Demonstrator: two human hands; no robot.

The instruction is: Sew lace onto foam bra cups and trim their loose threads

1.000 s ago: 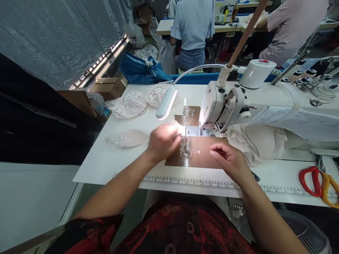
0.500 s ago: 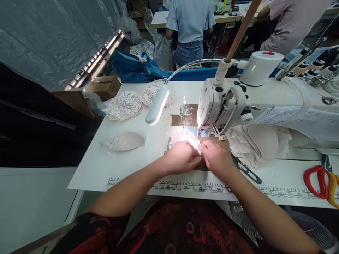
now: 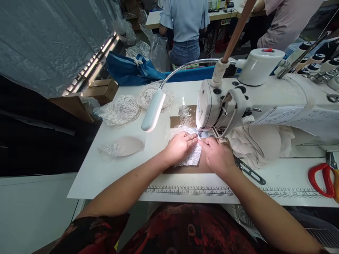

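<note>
A white lace fabric piece lies under the needle end of a white sewing machine. My left hand rests over the lace, its fingers pressed together and gripping the edge close to the presser foot. From the other side, my right hand pinches the same edge with thumb and forefinger. The fingertips of both hands nearly meet just in front of the needle. Part of the lace is hidden beneath my left hand.
Lace cups and a beige lace-trimmed piece lie to the left. A lamp hangs over the table. Stacked cream fabric, a thread snipper and red-handled scissors are on the right. Two people sit beyond.
My left hand has shifted up toward the needle and its fingers have straightened. More of the lace now shows below it. My right hand stays near the needle. The view has shifted slightly.
</note>
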